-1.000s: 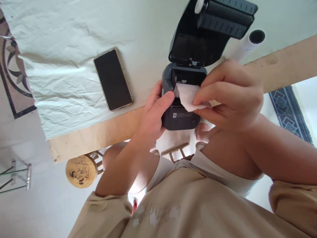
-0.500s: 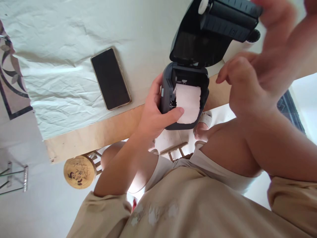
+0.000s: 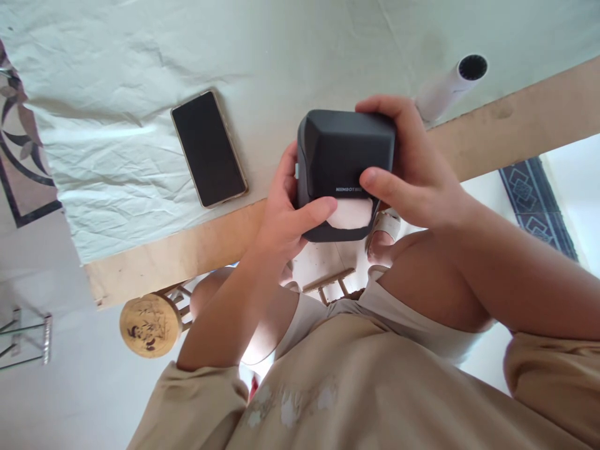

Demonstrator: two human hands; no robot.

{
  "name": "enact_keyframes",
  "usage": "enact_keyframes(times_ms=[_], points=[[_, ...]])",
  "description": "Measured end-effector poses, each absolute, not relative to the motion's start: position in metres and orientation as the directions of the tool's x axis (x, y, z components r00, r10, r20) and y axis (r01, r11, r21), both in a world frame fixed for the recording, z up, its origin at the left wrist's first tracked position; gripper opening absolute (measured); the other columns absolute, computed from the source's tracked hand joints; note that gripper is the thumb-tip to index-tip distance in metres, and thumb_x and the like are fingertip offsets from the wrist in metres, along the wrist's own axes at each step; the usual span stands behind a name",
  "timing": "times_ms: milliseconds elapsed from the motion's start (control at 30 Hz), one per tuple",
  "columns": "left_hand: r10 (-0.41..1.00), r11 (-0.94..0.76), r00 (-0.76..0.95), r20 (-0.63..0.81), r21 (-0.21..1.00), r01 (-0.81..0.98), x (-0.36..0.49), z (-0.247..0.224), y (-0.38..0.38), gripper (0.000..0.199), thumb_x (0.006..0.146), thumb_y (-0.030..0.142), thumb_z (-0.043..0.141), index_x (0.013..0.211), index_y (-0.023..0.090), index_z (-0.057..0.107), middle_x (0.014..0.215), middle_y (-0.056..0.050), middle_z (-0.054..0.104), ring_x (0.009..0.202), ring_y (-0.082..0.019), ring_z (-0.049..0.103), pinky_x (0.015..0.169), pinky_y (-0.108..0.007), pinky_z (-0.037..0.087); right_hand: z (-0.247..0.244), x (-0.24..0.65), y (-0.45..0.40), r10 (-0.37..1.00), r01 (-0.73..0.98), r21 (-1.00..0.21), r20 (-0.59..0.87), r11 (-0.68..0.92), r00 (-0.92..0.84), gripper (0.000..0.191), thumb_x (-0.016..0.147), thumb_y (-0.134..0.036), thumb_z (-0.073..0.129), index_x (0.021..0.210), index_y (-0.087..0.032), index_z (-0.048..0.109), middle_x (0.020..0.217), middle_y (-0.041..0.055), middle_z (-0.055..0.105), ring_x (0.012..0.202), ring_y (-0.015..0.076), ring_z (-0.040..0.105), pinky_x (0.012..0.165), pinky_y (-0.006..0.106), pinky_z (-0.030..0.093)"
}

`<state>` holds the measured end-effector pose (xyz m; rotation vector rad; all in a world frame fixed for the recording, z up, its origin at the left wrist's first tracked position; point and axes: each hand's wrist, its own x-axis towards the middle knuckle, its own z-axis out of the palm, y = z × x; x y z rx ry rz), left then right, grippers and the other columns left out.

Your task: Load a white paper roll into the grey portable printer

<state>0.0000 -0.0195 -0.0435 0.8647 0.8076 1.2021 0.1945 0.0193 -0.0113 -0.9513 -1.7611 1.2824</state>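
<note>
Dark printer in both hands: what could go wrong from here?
- Paper skew: the left hand presses one side of the paper sticking out below the lid, so it might shift or crease.
- Lid not seated: the right hand grips the lid side, but latching can't be seen; it might pop up.
- Drop: the printer is held by the table's wooden edge, so a slip could send it to the floor.

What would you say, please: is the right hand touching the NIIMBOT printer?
Touching. The head view shows the right hand gripping the NIIMBOT printer, thumb at the end of the lettering, other fingers around the side.
</note>
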Motion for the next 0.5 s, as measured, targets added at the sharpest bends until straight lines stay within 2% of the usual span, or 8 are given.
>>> enact_keyframes(times_ms=[100,233,333,500], points=[[0.983,0.134,0.176,-0.055,0.869,-0.476,0.002,-0.037,-0.021,0.054,0.079,0.045,0.083,0.123,0.028,0.059,0.111,-0.004,0.073,0.113,-0.03,0.073,0.08,-0.034,0.064,-0.012,0.192,0.019,0.869,0.121,-0.967,0.145,0.226,-0.473,0.062,0.09,-0.056,0.066,0.137,-0.026,0.04,0.109,0.0031,0.056,0.09,0.0105,0.057,0.065,0.021,0.052],[0.981,0.18,0.153,-0.117,0.844,-0.506,0.006,-0.029,-0.023,0.036,0.083,0.04,0.081,0.112,0.025,0.066,0.099,-0.002,0.072,0.097,-0.024,0.076,0.072,-0.03,0.061,-0.013,0.193,0.019,0.856,0.107,-0.97,0.137,0.218,-0.499,0.063,0.09,-0.055,0.066,0.137,-0.024,0.038,0.111,0.004,0.054,0.088,0.0098,0.056,0.064,0.021,0.052],[0.981,0.194,0.128,-0.149,0.831,-0.522,0.007,-0.025,-0.023,0.03,0.082,0.035,0.083,0.106,0.024,0.068,0.095,0.001,0.07,0.084,-0.018,0.074,0.07,-0.028,0.059,-0.014,0.194,0.02,0.857,0.11,-0.969,0.138,0.22,-0.496,0.065,0.088,-0.058,0.067,0.137,-0.026,0.039,0.114,0.0039,0.055,0.089,0.0106,0.057,0.065,0.022,0.052],[0.981,0.195,0.11,-0.161,0.821,-0.536,0.008,-0.023,-0.022,0.03,0.081,0.031,0.083,0.104,0.022,0.068,0.092,0.0,0.07,0.076,-0.015,0.071,0.067,-0.027,0.059,-0.017,0.195,0.022,0.851,0.138,-0.962,0.138,0.238,-0.506,0.069,0.087,-0.061,0.067,0.139,-0.026,0.037,0.113,0.0042,0.056,0.088,0.0111,0.058,0.064,0.023,0.051]])
